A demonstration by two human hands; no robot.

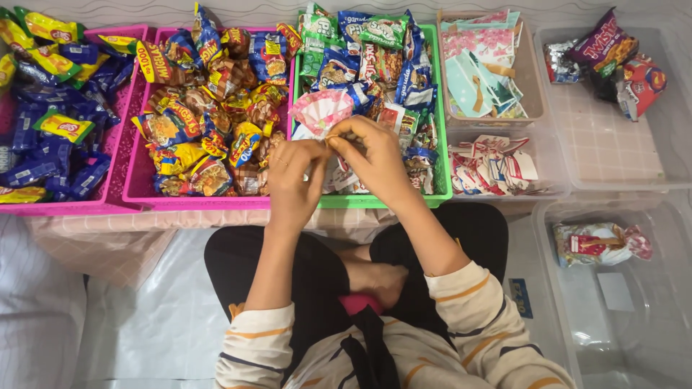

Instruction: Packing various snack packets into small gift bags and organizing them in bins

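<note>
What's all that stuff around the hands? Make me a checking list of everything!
Surface: pink checked cloth under the trays.
Job's things: pink-and-white paper bag, pinched at its mouth by both hands.
Clutter: two pink baskets of snack packets; green basket of mixed packets; clear tray of paper bags; clear bin holding a few snacks; one filled tied bag.
Grips: left hand and right hand both closed on the paper bag.
Cables: nothing seen.
Surroundings: person sits cross-legged, striped sleeves.
</note>
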